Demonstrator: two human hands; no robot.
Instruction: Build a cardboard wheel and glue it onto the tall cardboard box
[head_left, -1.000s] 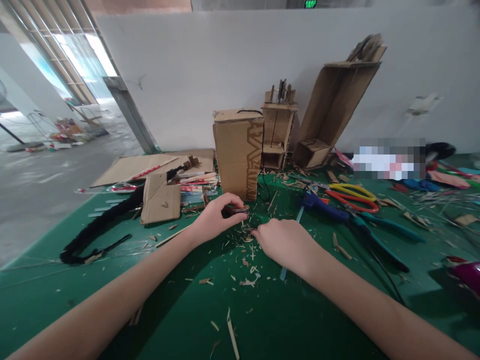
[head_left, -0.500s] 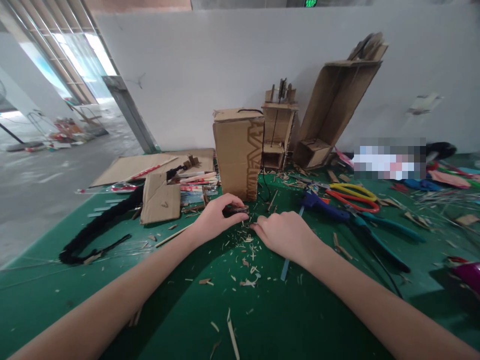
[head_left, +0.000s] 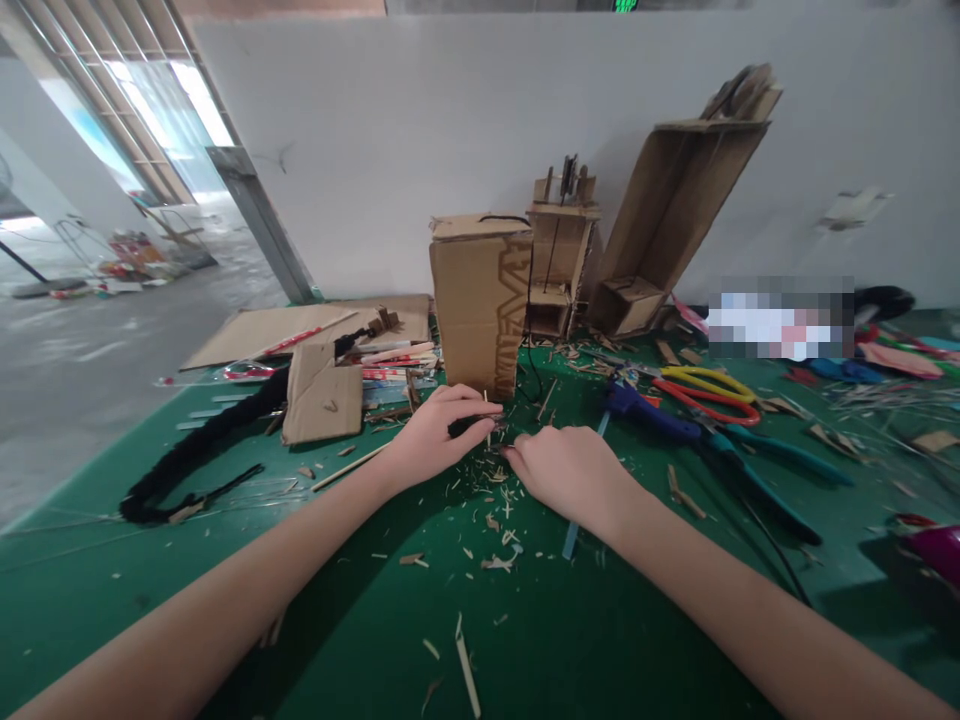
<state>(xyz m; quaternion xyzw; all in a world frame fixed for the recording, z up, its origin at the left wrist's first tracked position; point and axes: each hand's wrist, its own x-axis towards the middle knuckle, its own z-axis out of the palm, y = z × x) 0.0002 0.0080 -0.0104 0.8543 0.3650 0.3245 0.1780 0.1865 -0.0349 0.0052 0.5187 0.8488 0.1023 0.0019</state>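
Observation:
At the middle of the green table my left hand is closed, thumb and fingers pinching a small dark flat piece seen nearly edge-on. A thin pale stick shows upright at that piece, just past the fingertips; whether it passes through I cannot tell. Close by on the right, my right hand is curled shut, knuckles up. A thin dark edge shows at its fingertips, pointing toward the left hand, but what it grips is mostly hidden. Pale shavings lie scattered beneath both hands.
A tall cardboard box stands just behind the hands. Other cardboard structures lean on the wall. Right lie a blue glue gun, scissors and teal-handled pliers. Left are a cardboard piece and a black fuzzy strip.
My left fingers have straightened a little over the dark piece, and the pale stick now shows above and below it. My right hand has hardly moved.

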